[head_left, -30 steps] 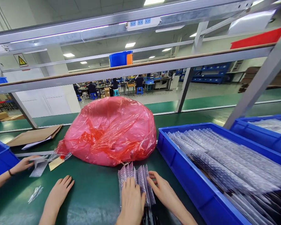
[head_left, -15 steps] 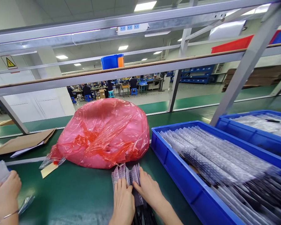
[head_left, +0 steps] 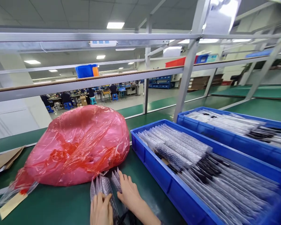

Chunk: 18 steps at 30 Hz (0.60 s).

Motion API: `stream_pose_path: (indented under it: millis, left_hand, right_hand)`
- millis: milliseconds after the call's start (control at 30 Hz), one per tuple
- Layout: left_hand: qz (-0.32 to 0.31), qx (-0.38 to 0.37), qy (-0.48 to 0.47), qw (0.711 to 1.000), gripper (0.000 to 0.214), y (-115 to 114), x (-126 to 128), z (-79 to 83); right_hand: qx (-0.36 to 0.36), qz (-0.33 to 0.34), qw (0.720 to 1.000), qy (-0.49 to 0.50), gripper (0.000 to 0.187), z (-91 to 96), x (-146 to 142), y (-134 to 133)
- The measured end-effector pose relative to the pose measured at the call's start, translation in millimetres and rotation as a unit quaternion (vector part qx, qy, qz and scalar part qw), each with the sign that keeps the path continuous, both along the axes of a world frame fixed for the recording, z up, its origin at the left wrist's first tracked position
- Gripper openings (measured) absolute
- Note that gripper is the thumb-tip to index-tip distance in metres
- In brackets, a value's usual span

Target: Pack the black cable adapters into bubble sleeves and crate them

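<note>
A small stack of bubble-wrap pouches (head_left: pixel 102 187) stands on edge on the green table, just in front of a big red plastic bag (head_left: pixel 77 147). My left hand (head_left: pixel 100 209) lies on top of the pouches with its fingers pressed down on them. On the stack's right side my right hand (head_left: pixel 129 193) presses against the pouches, fingers curled round their edge. Both hands sit at the bottom middle of the head view.
A blue crate (head_left: pixel 161 178) full of bubble-wrapped items stands right of my hands, a second blue crate (head_left: pixel 227 137) behind it. Flat cardboard (head_left: pixel 2 159) lies at the far left. A metal shelf frame (head_left: pixel 184 78) rises over the table. People sit at benches far off.
The view has swung right. Another person's hands at the left have gone out of view. My two hands have drawn closer together on the pouches.
</note>
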State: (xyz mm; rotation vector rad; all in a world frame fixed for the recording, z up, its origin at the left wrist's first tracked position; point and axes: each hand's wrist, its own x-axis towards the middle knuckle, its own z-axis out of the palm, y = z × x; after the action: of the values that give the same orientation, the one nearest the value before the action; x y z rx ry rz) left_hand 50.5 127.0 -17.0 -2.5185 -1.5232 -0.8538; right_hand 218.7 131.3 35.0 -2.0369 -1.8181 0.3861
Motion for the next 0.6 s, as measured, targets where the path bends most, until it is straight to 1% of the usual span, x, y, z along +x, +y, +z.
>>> stream_pose_path:
  millis: [67,100,167,200,267,300,333,367,400,433,467,500,533,600]
  left_hand:
    - [-0.008,0.0,-0.005,1.0,0.04,1.9,-1.2,-1.7]
    - [-0.01,0.002,-0.009,1.0,0.04,2.7,-1.6,-2.4]
    - [-0.013,0.008,-0.015,1.0,0.038,4.2,-2.0,-3.9]
    - [-0.014,0.011,-0.017,1.0,0.037,5.0,-2.1,-4.7]
    - [-0.017,0.013,-0.019,1.0,0.035,6.5,-2.4,-6.1]
    - [-0.019,0.013,-0.019,1.0,0.034,7.2,-2.5,-6.6]
    - [-0.02,0.012,-0.018,1.0,0.034,7.7,-2.6,-7.0]
    - [-0.021,0.01,-0.017,1.0,0.033,8.1,-2.6,-7.3]
    - [-0.021,0.009,-0.017,1.0,0.033,8.2,-2.5,-7.4]
    - [-0.021,0.008,-0.017,1.0,0.033,8.1,-2.4,-7.3]
    - [-0.021,0.008,-0.018,1.0,0.033,7.7,-2.4,-7.2]
    - [-0.019,0.008,-0.019,1.0,0.033,7.2,-2.4,-7.1]
    - [-0.017,0.009,-0.021,1.0,0.033,6.6,-2.5,-7.1]
    - [-0.014,0.009,-0.024,1.0,0.033,5.3,-3.3,-7.7]
  right_hand:
    - [0.005,0.005,0.999,0.038,0.08,2.5,17.6,-18.1]
    - [0.008,0.009,0.998,0.055,0.079,6.5,27.5,-31.3]
    - [0.014,0.022,0.996,0.086,0.08,22.5,50.8,-65.7]
    - [0.019,0.029,0.995,0.098,0.083,34.7,65.2,-85.6]
    - [0.036,0.038,0.991,0.12,0.084,65.8,100.5,-125.2]
    - [0.049,0.031,0.993,0.107,0.08,83.2,121.1,-141.8]
    - [0.078,0.013,0.994,0.078,0.08,100.7,143.1,-154.5]
    - [0.111,-0.009,0.993,0.043,0.083,117.1,165.5,-161.9]
    - [0.152,-0.034,0.988,0.007,0.084,131.3,187.3,-163.3]
    - [0.179,-0.065,0.981,-0.027,0.082,142.5,207.5,-158.7]
    - [0.173,-0.085,0.98,-0.053,0.081,149.8,225.2,-148.5]
    - [0.154,-0.081,0.982,-0.071,0.082,152.8,239.9,-133.7]
    - [0.132,-0.072,0.985,-0.088,0.085,151.5,251.2,-115.9]
    - [0.083,-0.043,0.989,-0.114,0.083,137.3,263.4,-77.1]
